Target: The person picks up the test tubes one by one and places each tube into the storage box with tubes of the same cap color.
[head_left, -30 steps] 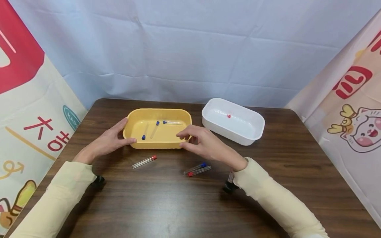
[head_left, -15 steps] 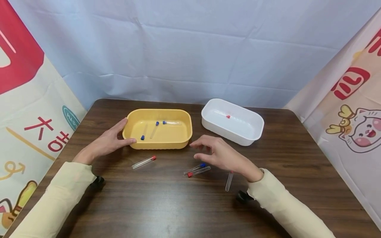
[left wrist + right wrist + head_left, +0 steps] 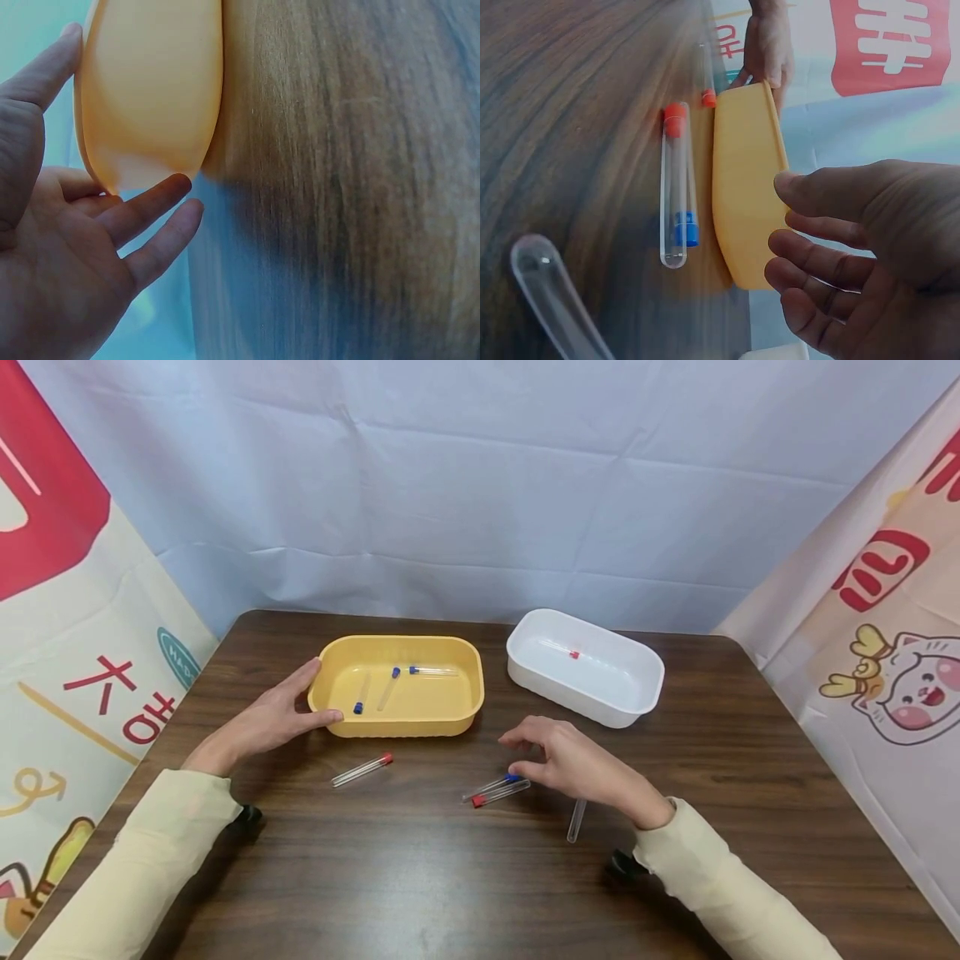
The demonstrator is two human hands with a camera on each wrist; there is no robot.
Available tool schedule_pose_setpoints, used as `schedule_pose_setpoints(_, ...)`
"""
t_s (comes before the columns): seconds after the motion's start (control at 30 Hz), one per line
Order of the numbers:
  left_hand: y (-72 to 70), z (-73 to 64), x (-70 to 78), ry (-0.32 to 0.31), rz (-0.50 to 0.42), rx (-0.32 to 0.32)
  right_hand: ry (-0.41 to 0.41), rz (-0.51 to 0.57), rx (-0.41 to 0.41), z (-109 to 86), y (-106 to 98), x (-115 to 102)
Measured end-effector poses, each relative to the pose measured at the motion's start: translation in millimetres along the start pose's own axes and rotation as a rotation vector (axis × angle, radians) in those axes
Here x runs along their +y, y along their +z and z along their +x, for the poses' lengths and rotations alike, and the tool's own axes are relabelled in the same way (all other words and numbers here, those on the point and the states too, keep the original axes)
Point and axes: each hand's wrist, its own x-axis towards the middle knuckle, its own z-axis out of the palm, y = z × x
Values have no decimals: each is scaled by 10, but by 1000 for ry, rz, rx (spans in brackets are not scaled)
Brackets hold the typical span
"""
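My left hand [image 3: 266, 722] rests against the left end of the yellow tray [image 3: 401, 727], thumb at the front rim and fingers mostly straight along the end wall. Three blue-capped test tubes [image 3: 388, 689] lie inside that tray. My right hand [image 3: 573, 762] hovers with bent, relaxed fingers and holds nothing. Just left of its thumb, a blue-capped test tube [image 3: 487, 787] and a red-capped test tube [image 3: 673, 187] lie side by side on the table. Another test tube [image 3: 576, 822] lies partly hidden under the right hand. A red-capped test tube [image 3: 362, 770] lies in front of the yellow tray.
A white tray [image 3: 570, 693] stands at the back right, one red-capped test tube [image 3: 562, 649] in it. The dark wooden table [image 3: 420, 885] ends at a pale cloth backdrop [image 3: 480, 485], with printed cloths on both sides.
My right hand has withdrawn from the yellow tray's right end, moving right and nearer, to the tubes on the table. The left hand stays at the tray.
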Motion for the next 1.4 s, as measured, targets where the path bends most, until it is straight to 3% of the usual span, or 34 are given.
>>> schedule_pose_setpoints(0.7,15,16,-28,17,-7,9,63,-25,-78,72,333,175)
schedule_pose_setpoints(0.9,17,23,-27,37,2,13,97,-28,-80,95,364,203)
schedule_pose_setpoints(1.4,10,12,-4,5,-11,7,144,-60,-54,145,377,288)
